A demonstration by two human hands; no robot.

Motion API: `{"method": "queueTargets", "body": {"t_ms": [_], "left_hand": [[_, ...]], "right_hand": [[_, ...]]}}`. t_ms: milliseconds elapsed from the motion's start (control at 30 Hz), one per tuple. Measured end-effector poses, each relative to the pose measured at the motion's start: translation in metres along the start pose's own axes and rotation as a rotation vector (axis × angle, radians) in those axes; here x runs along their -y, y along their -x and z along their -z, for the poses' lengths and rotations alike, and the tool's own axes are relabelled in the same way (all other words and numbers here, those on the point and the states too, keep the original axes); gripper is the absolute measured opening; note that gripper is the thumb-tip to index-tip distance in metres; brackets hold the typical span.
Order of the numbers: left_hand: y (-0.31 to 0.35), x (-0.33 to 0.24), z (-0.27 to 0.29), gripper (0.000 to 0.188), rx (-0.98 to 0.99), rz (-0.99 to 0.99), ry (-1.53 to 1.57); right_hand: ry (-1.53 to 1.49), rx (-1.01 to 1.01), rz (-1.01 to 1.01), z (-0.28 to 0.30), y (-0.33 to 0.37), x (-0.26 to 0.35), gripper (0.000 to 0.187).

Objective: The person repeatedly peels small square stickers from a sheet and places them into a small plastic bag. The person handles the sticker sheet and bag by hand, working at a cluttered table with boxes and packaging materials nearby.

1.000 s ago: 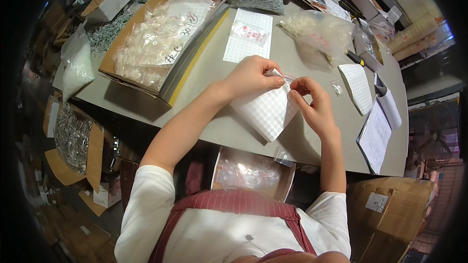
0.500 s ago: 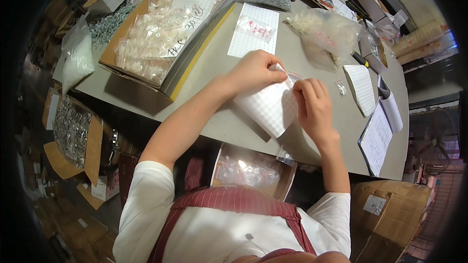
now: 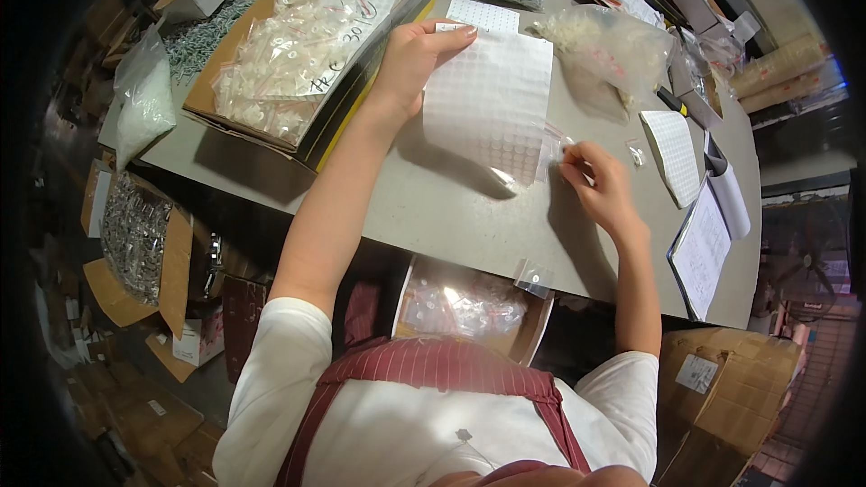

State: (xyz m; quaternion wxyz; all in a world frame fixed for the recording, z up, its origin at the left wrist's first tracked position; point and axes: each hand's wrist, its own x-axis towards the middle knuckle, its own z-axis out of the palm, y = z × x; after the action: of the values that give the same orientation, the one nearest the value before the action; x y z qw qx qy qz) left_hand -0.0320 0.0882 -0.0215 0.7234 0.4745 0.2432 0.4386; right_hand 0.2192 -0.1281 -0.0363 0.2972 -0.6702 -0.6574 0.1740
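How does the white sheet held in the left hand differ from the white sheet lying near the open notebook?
The held sheet is pinched near its top by the left hand; neither hand touches the lying sheet. The held sheet is raised above the table, while the lying sheet rests on it, left of the notebook. Both are white with rows of small marks.

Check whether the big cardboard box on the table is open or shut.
Open: no lid covers the cardboard box, and clear bags show inside.
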Motion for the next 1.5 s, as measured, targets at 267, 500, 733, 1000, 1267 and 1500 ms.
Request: {"method": "queueTargets", "body": {"t_ms": [267,500,733,1000,1267,1500], "left_hand": [[0.0,0.0,-0.002,0.022,-0.006,0.002,0.031],[0.001,-0.001,-0.002,0.022,0.008,0.0,0.033],[0.0,0.001,0.002,0.023,0.018,-0.018,0.068],[-0.002,-0.009,0.006,0.027,-0.031,0.053,0.218],[-0.003,-0.011,0.007,0.023,-0.006,0.085,0.294],[0.003,-0.013,0.0,0.028,0.042,0.163,0.172]], "right_hand": [[-0.12,-0.082,-0.322,0.039,0.017,0.001,0.013],[0.159,0.142,-0.274,0.03,0.012,0.007,0.018],[0.687,0.102,-0.361,0.027,0.002,0.019,0.02],[-0.022,0.143,-0.106,0.01,-0.042,0.011,0.016],[0.438,-0.042,0.125,-0.016,-0.041,0.006,0.018],[0.419,0.29,-0.448,0.04,-0.043,0.014,0.021]]}}
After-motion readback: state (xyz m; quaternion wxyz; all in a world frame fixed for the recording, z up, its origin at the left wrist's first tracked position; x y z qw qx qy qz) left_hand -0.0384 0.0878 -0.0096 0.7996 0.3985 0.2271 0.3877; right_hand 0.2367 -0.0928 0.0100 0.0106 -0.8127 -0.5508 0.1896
